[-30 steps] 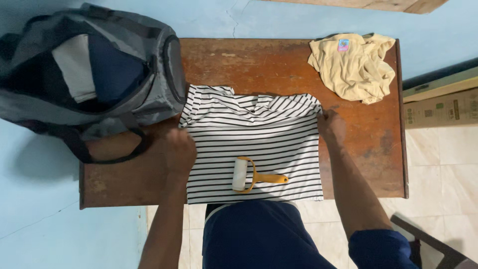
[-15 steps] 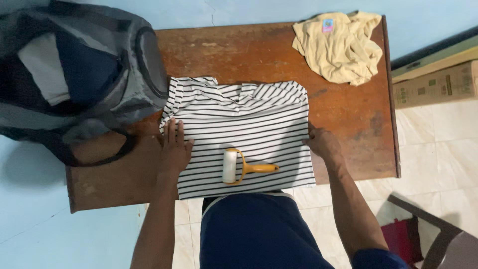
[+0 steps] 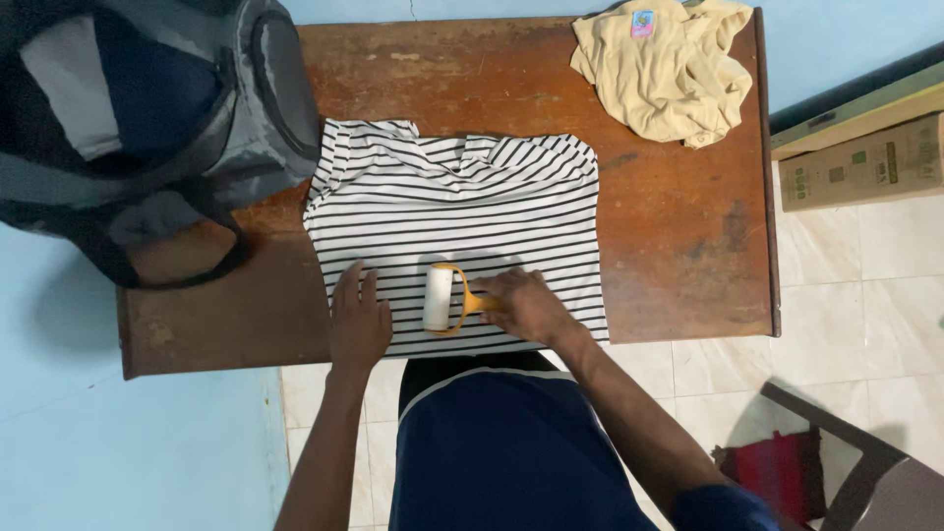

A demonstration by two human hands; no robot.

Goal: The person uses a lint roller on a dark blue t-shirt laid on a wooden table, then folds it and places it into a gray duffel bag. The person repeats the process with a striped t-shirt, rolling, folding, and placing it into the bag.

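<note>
Tan cardboard box [image 3: 865,162] right of table; small colourful label [image 3: 642,23] on yellow cloth

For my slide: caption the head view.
Right hand grips lint roller on striped shirt; left hand flat beside it.

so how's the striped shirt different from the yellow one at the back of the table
The striped shirt is spread flat and smoothed out; the yellow shirt lies crumpled in a heap. The striped shirt is white with black stripes, the yellow shirt plain pale yellow. The striped shirt has the left hand pressed on it and the lint roller, gripped by the right hand, resting on it; nothing touches the yellow shirt. Both lie on the wooden table.
</note>
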